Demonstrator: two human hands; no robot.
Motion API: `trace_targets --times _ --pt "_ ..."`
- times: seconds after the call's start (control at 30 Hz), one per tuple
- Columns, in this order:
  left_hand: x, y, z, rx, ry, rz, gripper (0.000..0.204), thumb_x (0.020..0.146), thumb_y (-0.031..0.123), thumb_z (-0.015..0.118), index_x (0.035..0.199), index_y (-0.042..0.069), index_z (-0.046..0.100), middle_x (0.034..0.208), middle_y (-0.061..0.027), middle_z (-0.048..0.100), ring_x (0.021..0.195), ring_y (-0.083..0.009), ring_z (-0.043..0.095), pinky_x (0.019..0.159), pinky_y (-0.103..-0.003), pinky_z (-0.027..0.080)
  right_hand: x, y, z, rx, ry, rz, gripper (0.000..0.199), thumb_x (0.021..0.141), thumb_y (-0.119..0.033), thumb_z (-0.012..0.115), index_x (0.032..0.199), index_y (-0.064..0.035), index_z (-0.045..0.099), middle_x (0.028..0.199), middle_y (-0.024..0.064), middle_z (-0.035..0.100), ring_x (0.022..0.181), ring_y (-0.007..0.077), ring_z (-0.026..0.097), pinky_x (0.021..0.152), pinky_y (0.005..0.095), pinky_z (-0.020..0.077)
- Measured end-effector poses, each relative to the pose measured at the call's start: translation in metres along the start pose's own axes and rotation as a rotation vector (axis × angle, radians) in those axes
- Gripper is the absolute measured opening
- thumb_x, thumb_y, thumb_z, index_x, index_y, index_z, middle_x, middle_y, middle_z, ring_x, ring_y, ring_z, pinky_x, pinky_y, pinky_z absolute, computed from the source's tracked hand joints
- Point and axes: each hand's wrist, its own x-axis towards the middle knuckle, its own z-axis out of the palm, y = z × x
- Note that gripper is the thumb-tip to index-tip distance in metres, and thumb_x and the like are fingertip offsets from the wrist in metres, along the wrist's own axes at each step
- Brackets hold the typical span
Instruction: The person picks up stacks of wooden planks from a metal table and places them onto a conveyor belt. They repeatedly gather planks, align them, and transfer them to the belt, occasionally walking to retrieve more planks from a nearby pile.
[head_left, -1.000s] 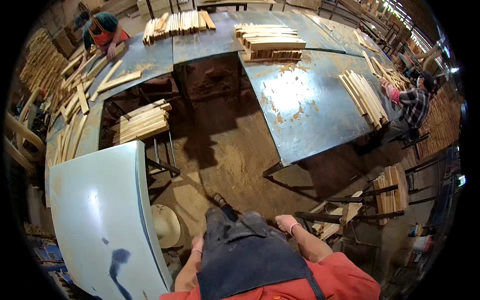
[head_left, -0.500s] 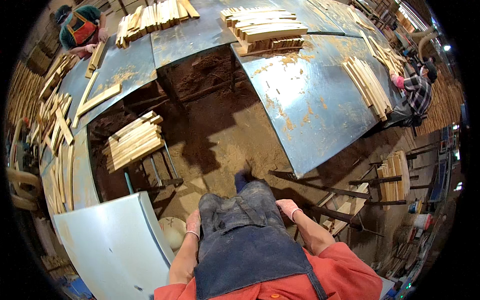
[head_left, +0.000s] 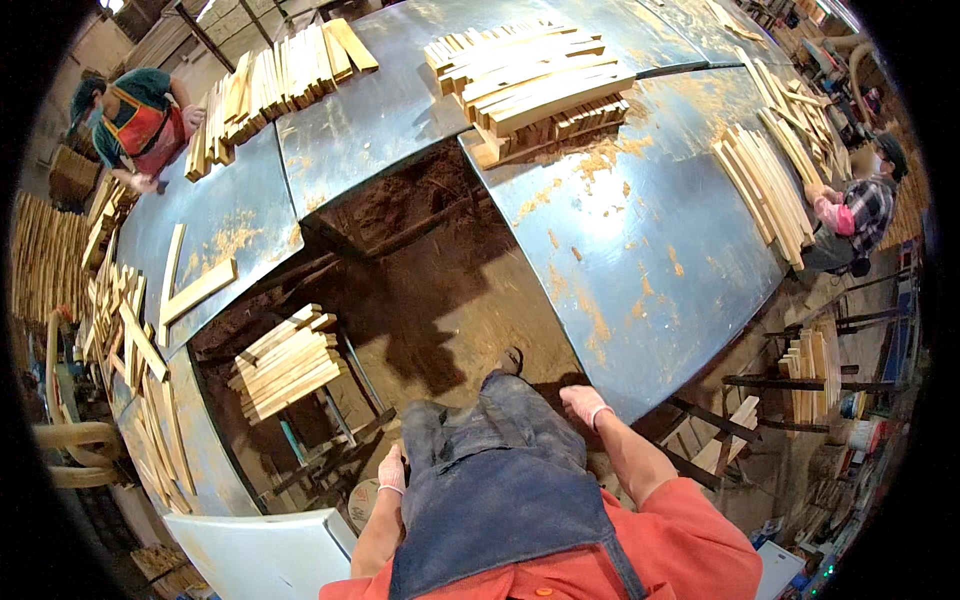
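My left hand (head_left: pixel 392 470), in a pale pinkish glove, hangs beside my left thigh with nothing seen in it; its fingers are loosely apart and partly turned from view. In a similar glove, my right hand (head_left: pixel 584 405) is held forward by the near corner of the metal-topped table (head_left: pixel 640 290), loosely open and empty. I cannot tell whether it touches the table edge. Ahead and to the left, a stack of wooden strips (head_left: pixel 285 365) rests on a small metal stand. My dark apron (head_left: pixel 500 520) covers my front.
A tall stack of wood strips (head_left: pixel 540 80) sits on the far table. Co-workers stand at the left (head_left: pixel 135 125) and right (head_left: pixel 860 205), beside more strips. A pale panel (head_left: pixel 260 550) is at my near left. Dark metal bars (head_left: pixel 800 384) project at right.
I have stepped forward, and the table corner and strip stack are nearer. My right hand has swung forward to the corner. The left co-worker's hands have parted from the strips held before.
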Motion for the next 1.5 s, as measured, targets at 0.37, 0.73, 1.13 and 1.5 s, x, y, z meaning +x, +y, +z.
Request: trace_targets --times 0.37,0.73,1.13,1.5 --pt "0.117 0.169 -0.043 0.334 -0.227 0.130 0.057 0.111 0.046 0.052 0.144 0.001 0.065 0.140 -0.0238 0.071 0.133 -0.0357 0.065 0.109 -0.044 0.048 0.125 -0.225 -0.044 0.284 0.026 0.181 0.051 0.105 -0.031 0.070 0.147 -0.0022 0.066 0.118 0.0068 0.076 0.098 0.0211 0.071 0.088 0.0372 0.0553" --pt "0.260 0.387 -0.134 -0.541 -0.377 -0.210 0.044 0.109 0.054 0.057 0.097 0.015 0.073 0.090 -0.0025 0.069 0.088 -0.0180 0.064 0.082 -0.036 0.051 0.119 -0.291 0.034 0.408 0.182 0.282 0.063 0.104 -0.037 0.070 0.153 0.0005 0.060 0.132 0.0079 0.074 0.107 0.0201 0.069 0.094 0.0370 0.0544" --pt "0.304 0.434 -0.198 -0.255 -0.342 -0.204 0.064 0.105 0.056 0.060 0.134 0.001 0.073 0.126 -0.0094 0.076 0.112 -0.0246 0.069 0.097 -0.040 0.053 0.169 -0.346 0.099 -0.340 0.000 -0.099 0.026 0.100 -0.026 0.061 0.101 -0.0030 0.074 0.090 0.0117 0.074 0.077 0.0251 0.066 0.071 0.0412 0.0519" --pt "0.332 0.415 -0.222 -0.737 -0.116 -0.090 0.050 0.101 0.043 0.073 0.126 -0.001 0.073 0.113 -0.0088 0.074 0.095 -0.0185 0.068 0.084 -0.035 0.055 0.287 -0.561 0.034 0.493 -0.095 -0.002 0.019 0.103 -0.027 0.065 0.091 -0.0125 0.064 0.075 -0.0018 0.055 0.065 0.0105 0.052 0.060 0.0299 0.0440"
